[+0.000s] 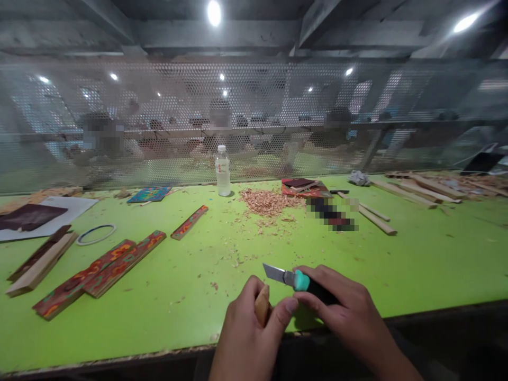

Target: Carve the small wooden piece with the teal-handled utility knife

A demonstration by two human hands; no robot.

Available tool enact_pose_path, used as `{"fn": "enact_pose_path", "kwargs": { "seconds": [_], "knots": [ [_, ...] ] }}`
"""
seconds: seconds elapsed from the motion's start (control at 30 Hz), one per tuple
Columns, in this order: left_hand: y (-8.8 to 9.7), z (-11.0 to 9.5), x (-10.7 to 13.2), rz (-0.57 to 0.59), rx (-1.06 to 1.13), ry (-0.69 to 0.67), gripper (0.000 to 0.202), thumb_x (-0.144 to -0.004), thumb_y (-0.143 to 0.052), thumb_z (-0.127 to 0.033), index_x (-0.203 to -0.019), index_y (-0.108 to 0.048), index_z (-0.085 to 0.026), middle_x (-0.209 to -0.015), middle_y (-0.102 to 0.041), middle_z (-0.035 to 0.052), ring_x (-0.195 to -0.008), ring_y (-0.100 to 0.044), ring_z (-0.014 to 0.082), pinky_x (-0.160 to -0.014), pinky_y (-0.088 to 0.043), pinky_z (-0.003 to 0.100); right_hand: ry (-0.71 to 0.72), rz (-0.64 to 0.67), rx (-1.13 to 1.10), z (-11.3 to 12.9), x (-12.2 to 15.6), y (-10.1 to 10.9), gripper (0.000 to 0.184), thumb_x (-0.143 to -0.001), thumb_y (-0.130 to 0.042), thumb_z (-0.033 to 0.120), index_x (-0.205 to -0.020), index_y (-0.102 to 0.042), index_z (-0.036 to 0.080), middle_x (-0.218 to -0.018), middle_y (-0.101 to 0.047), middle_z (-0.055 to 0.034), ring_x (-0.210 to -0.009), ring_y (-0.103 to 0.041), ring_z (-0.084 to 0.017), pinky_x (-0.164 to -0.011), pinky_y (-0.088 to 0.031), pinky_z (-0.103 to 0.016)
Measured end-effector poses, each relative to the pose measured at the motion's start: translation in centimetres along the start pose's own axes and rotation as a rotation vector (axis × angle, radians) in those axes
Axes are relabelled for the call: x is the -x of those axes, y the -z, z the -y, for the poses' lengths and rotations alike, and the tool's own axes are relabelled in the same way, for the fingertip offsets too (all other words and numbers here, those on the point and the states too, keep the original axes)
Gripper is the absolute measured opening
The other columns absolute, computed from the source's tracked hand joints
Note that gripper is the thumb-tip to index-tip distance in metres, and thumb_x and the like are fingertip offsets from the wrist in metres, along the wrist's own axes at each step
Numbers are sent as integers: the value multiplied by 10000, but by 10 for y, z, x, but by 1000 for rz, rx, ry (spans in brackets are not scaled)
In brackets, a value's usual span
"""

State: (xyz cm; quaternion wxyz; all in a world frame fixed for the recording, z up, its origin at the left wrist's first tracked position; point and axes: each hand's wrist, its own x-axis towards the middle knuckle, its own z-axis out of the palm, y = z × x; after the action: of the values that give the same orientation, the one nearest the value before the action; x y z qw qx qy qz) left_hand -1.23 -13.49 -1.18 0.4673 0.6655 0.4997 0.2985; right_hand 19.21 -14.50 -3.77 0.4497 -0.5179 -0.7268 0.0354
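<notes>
Near edge of the worktop [416,264]: left hand [248,333] has its fingers [286,308] wrapped round a small wood piece [262,305]. Only the upper end shows between thumb and forefinger; it stands roughly upright, tilted a bit to the right.

Right hand [349,317] sits just to the right, touching the left thumb tip, fingers closed on the dark handle of a utility knife [296,279] with a teal collar. Knife's long axis runs right-to-left, slightly away from the person; the blade tip points left and far, passing just above and beyond the top of the wood piece. Blade looks close to the wood, but I can't tell whether it's in contact.

Mid worktop: painted wood strips [99,270] lie at left, one shorter strip [189,222] further in. A ring [96,234] and plain slats [39,259] sit far left.

Further back: pile of wood shavings [266,201], a clear plastic bottle [223,170] standing upright, bare sticks [377,217] at right.

Perforated mesh screen [254,106] closes the far side; people behind it are blurred.
</notes>
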Motion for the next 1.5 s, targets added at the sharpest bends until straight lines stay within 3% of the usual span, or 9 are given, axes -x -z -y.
{"fn": "enact_pose_path", "kwargs": {
  "seconds": [0.17,0.3,0.53,0.8,1.0,1.17,1.3,1.4,1.5],
  "knots": [
    [3,1,0,47,58,-4,419,-910,-618,-623,-880,-503,-221,-750,-473,-48,-717,-421,168,-645,-309,275,55,30,-83,0,-2,3,341,-937,-688,528,-1128,-739,250,-863,-751,-21,-760,-716,-149,-703,-553,-215],
    [5,5,0,79,65,-4,479,-855,-671,-666,-829,-465,-234,-712,-451,-58,-688,-399,156,-621,-319,261,160,112,-160,1,-5,6,371,-930,-694,536,-1146,-741,237,-819,-728,-11,-710,-696,-132,-655,-539,-201],
    [7,4,1,152,70,-39,531,-833,-666,-711,-790,-419,-243,-699,-415,-66,-661,-386,145,-584,-282,265,199,152,-144,3,-6,6,378,-940,-677,547,-1173,-732,255,-785,-700,11,-688,-678,-114,-621,-513,-188],
    [4,-4,-2,120,-12,-27,476,-915,-559,-631,-693,-411,-236,-656,-409,-55,-659,-407,155,-605,-270,286,242,96,-33,-1,1,4,404,-947,-672,521,-1221,-699,225,-870,-723,-29,-753,-703,-142,-679,-554,-213],
    [-3,-3,-2,71,-18,-31,463,-939,-537,-610,-687,-463,-230,-663,-457,-34,-671,-443,170,-619,-279,293,212,38,-25,0,2,2,380,-956,-663,516,-1225,-694,249,-851,-722,-4,-737,-694,-126,-688,-543,-190],
    [-7,0,-2,-25,-70,13,575,-961,-393,-715,-638,-295,-250,-602,-291,-62,-601,-310,156,-577,-206,311,75,-57,-61,-5,4,-1,378,-948,-681,507,-1262,-676,297,-973,-763,8,-842,-725,-122,-793,-536,-168],
    [-4,4,-1,31,-63,-13,531,-899,-493,-739,-716,-394,-250,-641,-387,-53,-636,-367,167,-594,-238,305,94,-49,-84,-3,2,2,360,-937,-704,491,-1231,-698,283,-949,-769,2,-813,-730,-131,-758,-546,-175],
    [0,6,0,56,6,-38,509,-879,-551,-736,-836,-488,-233,-716,-479,-32,-688,-416,177,-620,-290,293,162,26,-112,0,0,4,360,-926,-712,504,-1183,-718,252,-847,-745,-1,-722,-706,-129,-667,-540,-190],
    [3,3,2,97,78,-41,493,-881,-603,-699,-801,-449,-238,-715,-469,-43,-682,-421,164,-612,-300,278,208,91,-119,1,-2,5,375,-931,-706,511,-1183,-721,235,-782,-710,2,-670,-682,-126,-611,-518,-205]
  ]
}}
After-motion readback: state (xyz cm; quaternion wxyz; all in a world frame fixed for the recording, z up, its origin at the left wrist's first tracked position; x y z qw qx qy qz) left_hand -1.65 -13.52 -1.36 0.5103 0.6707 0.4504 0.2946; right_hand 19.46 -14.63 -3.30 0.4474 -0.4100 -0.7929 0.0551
